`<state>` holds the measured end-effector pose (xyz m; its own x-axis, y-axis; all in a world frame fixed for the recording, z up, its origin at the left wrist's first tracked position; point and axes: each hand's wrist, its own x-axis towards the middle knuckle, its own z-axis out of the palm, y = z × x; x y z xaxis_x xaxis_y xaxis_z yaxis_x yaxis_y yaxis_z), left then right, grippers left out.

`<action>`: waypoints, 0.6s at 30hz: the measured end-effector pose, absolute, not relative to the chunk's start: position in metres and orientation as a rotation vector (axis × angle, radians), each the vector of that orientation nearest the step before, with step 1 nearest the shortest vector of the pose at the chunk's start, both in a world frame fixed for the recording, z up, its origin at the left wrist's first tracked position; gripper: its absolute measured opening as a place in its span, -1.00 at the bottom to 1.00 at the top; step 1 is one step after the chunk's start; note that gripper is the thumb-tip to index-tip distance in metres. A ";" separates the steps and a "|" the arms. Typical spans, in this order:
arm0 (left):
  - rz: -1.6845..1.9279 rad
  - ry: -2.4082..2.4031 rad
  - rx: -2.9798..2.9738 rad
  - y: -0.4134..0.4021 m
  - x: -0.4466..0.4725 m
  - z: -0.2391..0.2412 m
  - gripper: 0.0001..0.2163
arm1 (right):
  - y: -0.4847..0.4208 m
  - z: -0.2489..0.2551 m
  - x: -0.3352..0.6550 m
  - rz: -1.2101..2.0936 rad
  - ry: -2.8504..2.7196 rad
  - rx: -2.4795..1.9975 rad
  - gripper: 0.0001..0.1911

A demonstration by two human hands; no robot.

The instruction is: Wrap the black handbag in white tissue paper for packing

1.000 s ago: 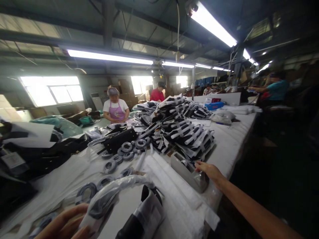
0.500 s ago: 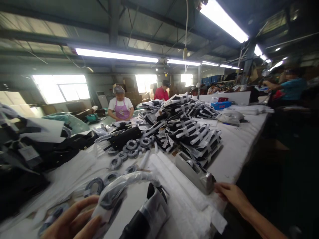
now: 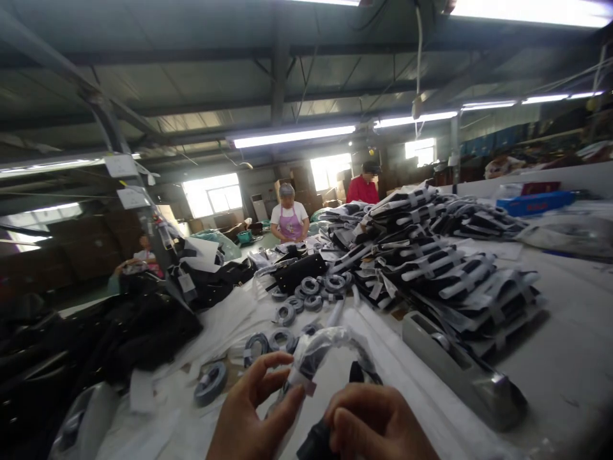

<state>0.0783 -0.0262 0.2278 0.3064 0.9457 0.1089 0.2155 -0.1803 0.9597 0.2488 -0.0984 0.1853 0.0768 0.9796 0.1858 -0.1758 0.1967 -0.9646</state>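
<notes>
My left hand (image 3: 256, 409) grips one side of a curved bag handle (image 3: 332, 340) covered in clear plastic wrap, with a pale strip showing at the thumb. Close by on the right, my right hand (image 3: 376, 421) has its fingers pinched together over a black part (image 3: 316, 441) of the same bag. Whatever lies between those fingertips is hidden. A grey tape dispenser (image 3: 462, 370) stands on the table to the right of both hands. Coiled grey straps (image 3: 211, 383) lie to the left and beyond.
A tall pile of wrapped black bags (image 3: 431, 255) fills the table's middle right. Black bags (image 3: 119, 345) are heaped at the left, near a second dispenser (image 3: 83, 421). A blue box (image 3: 534, 203) sits far right. Two people stand across the table; another sits at far left.
My right hand has left the tape dispenser's end and come to the bag beside my left hand. The left hand keeps its hold on the handle. The view has swung left.
</notes>
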 end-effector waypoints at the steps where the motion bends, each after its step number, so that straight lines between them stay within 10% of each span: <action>1: 0.990 1.076 1.646 -0.028 0.079 0.229 -0.54 | -0.093 0.190 0.243 1.104 -1.140 -0.944 -0.47; 18: 0.911 0.916 1.667 -0.028 0.069 0.228 -0.56 | -0.074 0.187 0.240 0.967 -1.268 -1.287 -0.62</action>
